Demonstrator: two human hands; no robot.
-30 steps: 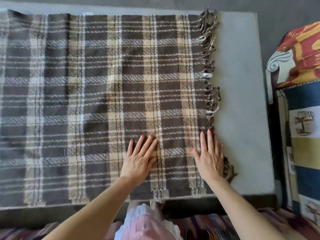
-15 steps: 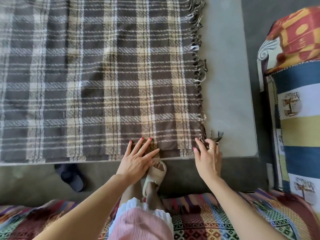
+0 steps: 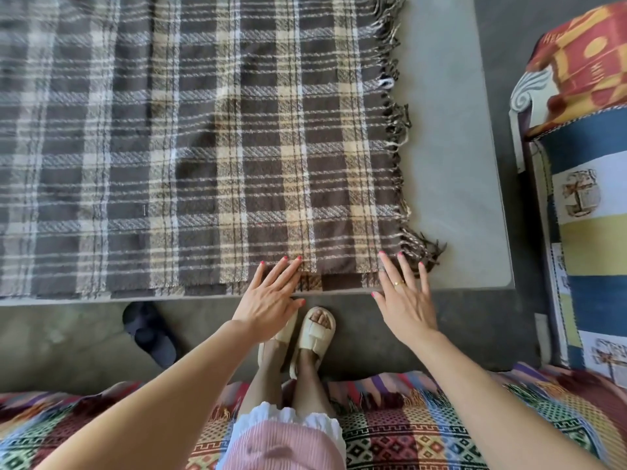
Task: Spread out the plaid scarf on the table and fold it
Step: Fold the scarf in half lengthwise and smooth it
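Scarf flat on bench, doubled, near edges slightly stepped, fringe at right. Left hand and right hand apart, open, fingertips on near hem, gripping nothing. Best: square layers, smooth outward, then pinch near corners for next fold.

One scarf, two hands, one table

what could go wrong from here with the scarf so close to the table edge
1. The scarf lies flush with the table's near edge, and both hands, left hand and right hand, sit at that edge with fingers spread; a pull toward the body could drag it off.
2. The fringe is tangled and could bunch inside a fold.
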